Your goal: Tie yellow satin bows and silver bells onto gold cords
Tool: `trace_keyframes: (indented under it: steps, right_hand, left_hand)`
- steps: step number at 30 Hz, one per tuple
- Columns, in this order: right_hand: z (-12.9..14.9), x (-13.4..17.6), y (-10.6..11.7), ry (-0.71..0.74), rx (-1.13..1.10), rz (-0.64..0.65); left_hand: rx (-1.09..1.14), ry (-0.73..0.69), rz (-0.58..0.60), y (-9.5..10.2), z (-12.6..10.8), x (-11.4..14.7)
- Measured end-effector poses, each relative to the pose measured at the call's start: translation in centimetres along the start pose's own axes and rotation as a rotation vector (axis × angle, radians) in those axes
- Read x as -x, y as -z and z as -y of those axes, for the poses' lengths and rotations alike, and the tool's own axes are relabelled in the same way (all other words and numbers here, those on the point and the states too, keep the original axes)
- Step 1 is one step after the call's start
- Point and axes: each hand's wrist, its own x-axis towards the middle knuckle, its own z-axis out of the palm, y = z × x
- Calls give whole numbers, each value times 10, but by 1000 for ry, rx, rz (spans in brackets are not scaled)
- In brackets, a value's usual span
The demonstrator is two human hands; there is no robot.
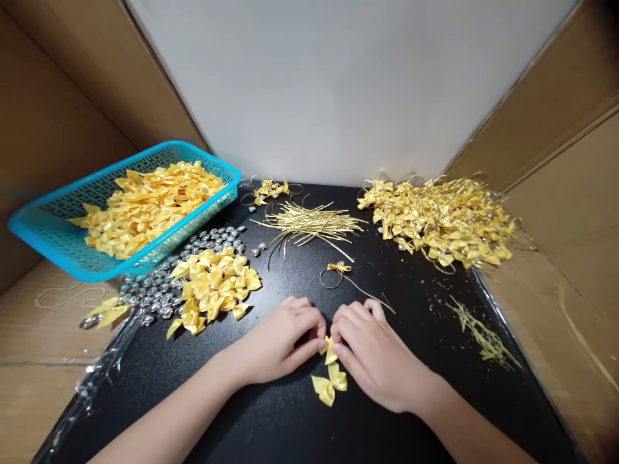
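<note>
Between my two hands, low over the black tabletop, is a small yellow ribbon bow (pixel 329 351). My left hand (pixel 285 338) pinches it from the left with thumb and forefinger. From the other side, the fingertips of my right hand (pixel 374 354) close on the same bow; its upper part is hidden by the fingers. Just below lies another yellow bow (pixel 330 385), loose on the table. Beyond my hands rests a bow with a gold cord loop (pixel 338 268) and a silvery bead, its cord tail running toward my right hand.
A blue basket (pixel 186 241) of yellow bows stands at left. Near it are silver beads (pixel 157 290) and a bow pile (pixel 215 287). Gold cord pieces (pixel 314 222) lie mid-table. Corded bows (pixel 440 222) heap at right, above cord scraps (pixel 486 335). Cardboard walls (pixel 556 129) flank the table.
</note>
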Motion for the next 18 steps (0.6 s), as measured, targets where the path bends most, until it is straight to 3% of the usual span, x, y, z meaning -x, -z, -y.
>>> trace_keyframes:
  steps: [8, 18]
  right_hand:
    - [-2, 0, -1, 63, -98, 53]
    - [-5, -1, -3, 109, -349, 20]
  left_hand:
    - [60, -51, 135, -4, -6, 1]
    - [311, -65, 66, -7, -5, 0]
